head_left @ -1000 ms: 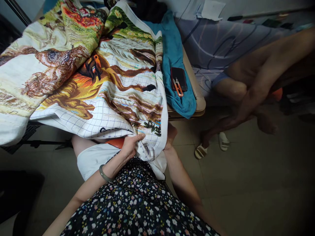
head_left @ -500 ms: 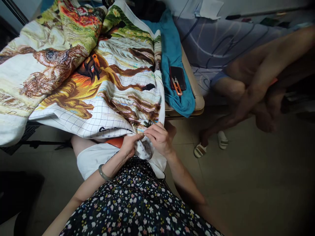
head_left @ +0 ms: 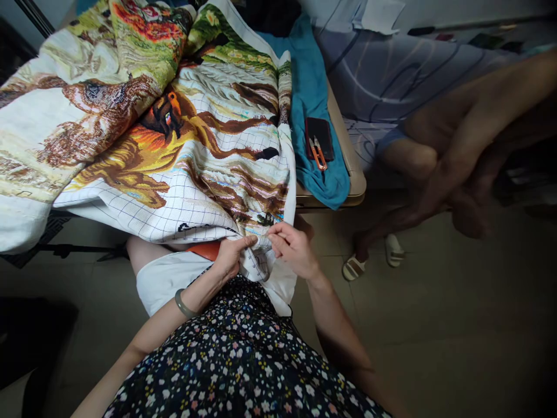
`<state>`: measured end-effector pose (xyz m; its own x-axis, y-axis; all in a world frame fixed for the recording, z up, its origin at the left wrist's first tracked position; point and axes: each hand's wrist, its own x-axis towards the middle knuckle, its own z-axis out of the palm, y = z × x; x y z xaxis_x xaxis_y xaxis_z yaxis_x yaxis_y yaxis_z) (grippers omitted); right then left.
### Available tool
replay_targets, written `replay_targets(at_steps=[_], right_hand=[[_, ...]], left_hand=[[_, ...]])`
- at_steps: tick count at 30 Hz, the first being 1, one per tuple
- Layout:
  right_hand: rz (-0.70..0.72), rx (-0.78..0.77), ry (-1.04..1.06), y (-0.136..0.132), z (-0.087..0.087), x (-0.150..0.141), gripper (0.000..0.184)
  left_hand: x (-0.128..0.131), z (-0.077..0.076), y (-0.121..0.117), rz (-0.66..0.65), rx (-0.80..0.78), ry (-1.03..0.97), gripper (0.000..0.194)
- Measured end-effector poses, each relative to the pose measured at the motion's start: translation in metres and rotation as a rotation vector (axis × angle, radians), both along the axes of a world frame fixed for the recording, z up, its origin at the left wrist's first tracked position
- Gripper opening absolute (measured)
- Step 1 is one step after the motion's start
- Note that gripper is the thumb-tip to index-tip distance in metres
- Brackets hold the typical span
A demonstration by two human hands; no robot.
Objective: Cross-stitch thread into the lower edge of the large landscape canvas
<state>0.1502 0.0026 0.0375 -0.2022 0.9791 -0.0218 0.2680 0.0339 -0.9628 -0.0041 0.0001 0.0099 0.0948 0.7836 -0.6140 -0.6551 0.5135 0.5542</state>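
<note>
A large cross-stitch cloth (head_left: 191,209), printed with a grid and stitched in brown, orange and green, spreads over the table and hangs down to my lap. My left hand (head_left: 230,255) grips its gathered lower edge, thumb on top and fingers hidden beneath. Just to the right, my right hand (head_left: 293,248) hovers by the same edge with thumb and forefinger pinched. Whatever sits in that pinch is too small to make out. Orange-handled thread snips (head_left: 318,154) lie on a dark phone (head_left: 325,136), to the right of the cloth.
Under the phone a teal cloth (head_left: 308,75) covers part of the tan table edge (head_left: 354,186). Another person's bare arm (head_left: 470,133) and legs are at the right, with sandals (head_left: 353,268) on the tiled floor. A black stand leg (head_left: 82,251) shows below left.
My right hand has drawn slightly right, away from my left thumb, still pinched. My left hand keeps its hold on the cloth. The view has shifted a little.
</note>
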Motion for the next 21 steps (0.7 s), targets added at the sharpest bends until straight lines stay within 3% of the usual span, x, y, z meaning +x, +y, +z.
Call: replay_targets(at_steps=[6,21], right_hand=[[-0.028,0.18,-0.348,-0.0038,0.0007,-0.0033,0.021],[-0.003,0.261,-0.49,-0.0026,0.0022,-0.0065,0.024]], left_hand=[[-0.0005,-0.0014,-0.0002,0.014,0.016,0.006,0.041],[0.0009,-0.0007,0.0002,0.023,0.004,0.0,0.039]])
